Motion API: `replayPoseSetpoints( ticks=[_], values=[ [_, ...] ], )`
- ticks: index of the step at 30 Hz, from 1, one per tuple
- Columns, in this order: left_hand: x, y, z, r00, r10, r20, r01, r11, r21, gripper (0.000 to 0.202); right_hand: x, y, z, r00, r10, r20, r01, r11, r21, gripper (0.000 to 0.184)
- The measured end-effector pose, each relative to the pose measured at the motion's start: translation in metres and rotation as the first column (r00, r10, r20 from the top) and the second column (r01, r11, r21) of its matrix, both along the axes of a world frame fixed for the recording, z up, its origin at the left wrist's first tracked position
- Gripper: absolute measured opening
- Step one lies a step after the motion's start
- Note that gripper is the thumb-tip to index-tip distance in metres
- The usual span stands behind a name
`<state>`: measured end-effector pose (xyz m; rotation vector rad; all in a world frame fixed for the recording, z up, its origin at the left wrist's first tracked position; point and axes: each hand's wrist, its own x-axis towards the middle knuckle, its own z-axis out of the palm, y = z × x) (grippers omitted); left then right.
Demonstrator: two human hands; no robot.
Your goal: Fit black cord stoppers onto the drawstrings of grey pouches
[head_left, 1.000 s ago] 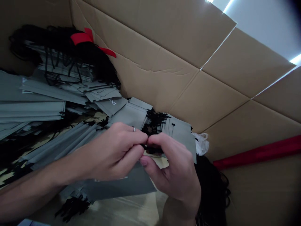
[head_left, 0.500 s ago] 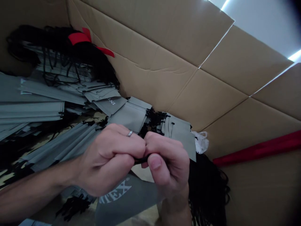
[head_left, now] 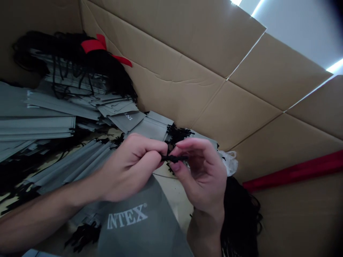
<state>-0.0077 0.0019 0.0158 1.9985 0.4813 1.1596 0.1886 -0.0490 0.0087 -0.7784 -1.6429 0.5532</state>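
Note:
My left hand [head_left: 128, 169] and my right hand [head_left: 202, 171] meet over a big cardboard box. Both pinch a short black drawstring [head_left: 174, 157] stretched between their fingertips. The cord belongs to a grey fabric bag printed "INTEX" [head_left: 136, 221], which hangs below my hands. My left hand's fingers are curled closed on the cord's left end. My right hand holds the right end between thumb and forefinger, its other fingers loosely spread.
Several flat grey bags [head_left: 37, 121] with black cords lie stacked in the box at left and behind my hands. A red ribbon [head_left: 93, 44] ties one bundle. Cardboard walls [head_left: 200, 71] rise on the right, with a red strip [head_left: 294, 171]. A black cord tangle [head_left: 241, 214] lies lower right.
My hands have drawn slightly apart, and the black cord now shows taut between them. The grey INTEX bag has dropped lower and hangs more in view. My right fingers have loosened from a fist.

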Motion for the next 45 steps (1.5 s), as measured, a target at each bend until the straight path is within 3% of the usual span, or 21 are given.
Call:
replayPoseSetpoints(
  ticks=[4,9,11,14,19,24,28,31,34,36,38,42,45],
  values=[
    [0.006,0.001,0.002,0.999,-0.006,-0.047,0.002,0.996,-0.085,0.033,0.001,0.001,0.001,0.999,-0.030,0.014,0.029,0.998,0.055,0.032],
    [0.008,-0.001,0.005,0.990,0.054,-0.129,-0.063,0.996,-0.064,0.026,0.002,0.002,0.004,0.994,-0.107,0.038,0.105,0.993,0.050,0.020],
    [0.008,-0.003,0.005,0.987,0.122,-0.104,-0.120,0.992,0.029,0.016,0.005,0.001,0.005,0.984,-0.161,0.071,0.158,0.987,0.042,0.015],
    [0.006,-0.003,0.003,0.993,0.119,-0.024,-0.114,0.983,0.142,0.020,0.011,-0.001,0.007,0.969,-0.213,0.125,0.209,0.977,0.042,0.011],
    [0.006,-0.001,-0.001,0.986,-0.027,0.162,0.028,1.000,-0.003,0.008,0.010,-0.003,0.008,0.960,-0.264,0.091,0.259,0.964,0.057,0.013],
    [0.008,0.002,0.002,0.972,-0.042,0.231,0.052,0.998,-0.034,0.007,0.001,-0.006,0.008,0.957,-0.286,-0.049,0.290,0.948,0.127,0.031],
    [0.010,0.003,0.007,0.966,-0.062,0.249,0.084,0.994,-0.075,0.008,-0.002,-0.015,0.010,0.925,-0.378,0.025,0.363,0.903,0.230,0.022],
    [0.012,0.004,0.004,0.971,-0.037,0.238,0.047,0.998,-0.037,0.008,-0.003,-0.020,0.011,0.890,-0.444,0.106,0.403,0.873,0.274,0.020],
    [0.012,0.004,-0.004,0.970,0.048,0.237,-0.074,0.992,0.102,0.007,-0.005,-0.021,0.012,0.871,-0.474,0.129,0.426,0.860,0.280,0.020],
    [0.011,0.004,-0.010,0.966,0.136,0.222,-0.192,0.948,0.253,0.009,-0.006,-0.019,0.011,0.863,-0.488,0.133,0.436,0.850,0.294,0.021],
    [0.011,0.004,-0.015,0.955,0.218,0.202,-0.284,0.868,0.407,0.013,-0.006,-0.017,0.010,0.853,-0.509,0.119,0.451,0.832,0.324,0.022],
    [0.008,0.002,-0.019,0.938,0.278,0.209,-0.347,0.693,0.633,0.020,-0.004,-0.017,0.009,0.854,-0.513,0.090,0.456,0.820,0.346,0.025],
    [0.005,0.001,-0.017,0.945,0.266,0.189,-0.322,0.668,0.671,0.022,-0.005,-0.019,0.010,0.857,-0.505,0.102,0.446,0.826,0.346,0.027]
  ],
)
